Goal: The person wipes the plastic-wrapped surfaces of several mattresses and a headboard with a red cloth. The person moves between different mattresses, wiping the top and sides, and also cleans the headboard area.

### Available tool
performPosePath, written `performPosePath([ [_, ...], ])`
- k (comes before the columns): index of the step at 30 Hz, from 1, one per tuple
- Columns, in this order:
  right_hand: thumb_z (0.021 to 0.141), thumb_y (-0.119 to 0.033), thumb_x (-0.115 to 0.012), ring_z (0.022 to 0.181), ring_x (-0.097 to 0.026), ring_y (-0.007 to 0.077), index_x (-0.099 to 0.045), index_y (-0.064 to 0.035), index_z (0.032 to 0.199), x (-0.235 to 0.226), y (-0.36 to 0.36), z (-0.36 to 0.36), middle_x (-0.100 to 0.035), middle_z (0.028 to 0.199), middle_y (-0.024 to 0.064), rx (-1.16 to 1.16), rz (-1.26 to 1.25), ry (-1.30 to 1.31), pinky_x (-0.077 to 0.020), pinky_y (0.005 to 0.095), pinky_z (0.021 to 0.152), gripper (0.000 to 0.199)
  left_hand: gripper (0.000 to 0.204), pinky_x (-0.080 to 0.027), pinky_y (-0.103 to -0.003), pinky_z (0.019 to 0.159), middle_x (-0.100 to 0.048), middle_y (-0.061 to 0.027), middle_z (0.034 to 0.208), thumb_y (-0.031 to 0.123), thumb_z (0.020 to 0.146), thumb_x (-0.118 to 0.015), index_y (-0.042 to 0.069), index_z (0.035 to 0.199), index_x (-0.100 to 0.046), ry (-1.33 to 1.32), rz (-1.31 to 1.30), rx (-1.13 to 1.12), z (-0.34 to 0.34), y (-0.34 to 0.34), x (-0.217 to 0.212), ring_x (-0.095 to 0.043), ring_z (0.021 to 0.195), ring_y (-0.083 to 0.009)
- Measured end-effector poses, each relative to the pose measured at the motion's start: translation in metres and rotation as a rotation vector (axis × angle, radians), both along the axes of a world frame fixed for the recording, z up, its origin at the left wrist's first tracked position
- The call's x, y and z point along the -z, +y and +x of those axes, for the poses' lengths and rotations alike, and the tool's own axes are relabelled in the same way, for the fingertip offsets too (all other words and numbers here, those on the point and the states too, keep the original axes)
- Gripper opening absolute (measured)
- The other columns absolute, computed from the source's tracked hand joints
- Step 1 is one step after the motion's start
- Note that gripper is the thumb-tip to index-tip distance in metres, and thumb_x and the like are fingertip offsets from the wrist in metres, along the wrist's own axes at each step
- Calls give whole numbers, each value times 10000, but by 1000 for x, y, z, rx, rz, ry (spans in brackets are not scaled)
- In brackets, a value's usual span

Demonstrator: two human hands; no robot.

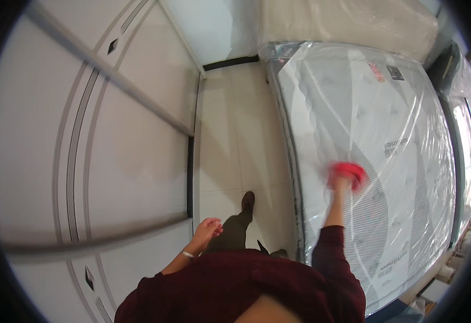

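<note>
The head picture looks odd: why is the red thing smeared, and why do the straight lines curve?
Head view: the right hand and its red thing are motion-blurred; the plastic-wrapped mattress shows glare streaks; the fisheye lens bends the wardrobe doors towards the dark rim.

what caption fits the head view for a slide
Right hand presses a red object onto a plastic-wrapped mattress; left hand hangs free.
</note>
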State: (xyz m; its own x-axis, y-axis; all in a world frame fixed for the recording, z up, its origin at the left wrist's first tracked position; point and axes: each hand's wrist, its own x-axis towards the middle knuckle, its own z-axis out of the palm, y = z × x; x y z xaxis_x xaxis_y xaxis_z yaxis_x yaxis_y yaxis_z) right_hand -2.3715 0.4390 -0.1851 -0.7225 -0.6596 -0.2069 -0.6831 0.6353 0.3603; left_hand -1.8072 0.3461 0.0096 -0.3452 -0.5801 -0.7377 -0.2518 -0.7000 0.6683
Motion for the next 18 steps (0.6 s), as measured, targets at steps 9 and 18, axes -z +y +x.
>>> performPosePath([
  [9, 774, -165, -667, 954, -584, 176, -570, -44, 1146, -155, -280, 344, -649, 1011, 76, -241, -576, -1898, -452, 307, 868, 403, 244, -507, -281, 699, -632, -81, 926, 239, 935, -514, 34, 1065, -533, -9, 147, -212, 47, -118, -10, -619, 803, -163],
  [18, 809, -287, -668, 1036, -572, 318, -473, 14, 1246, -238, -183, -45, -565, 1181, 214, 621, -1688, 29, -472, 386, 892, 566, 276, -486, -273, 741, -603, -61, 943, 264, 936, -509, 34, 1084, -542, -30, -3, -45, -20, -220, -7, -587, 840, -140],
])
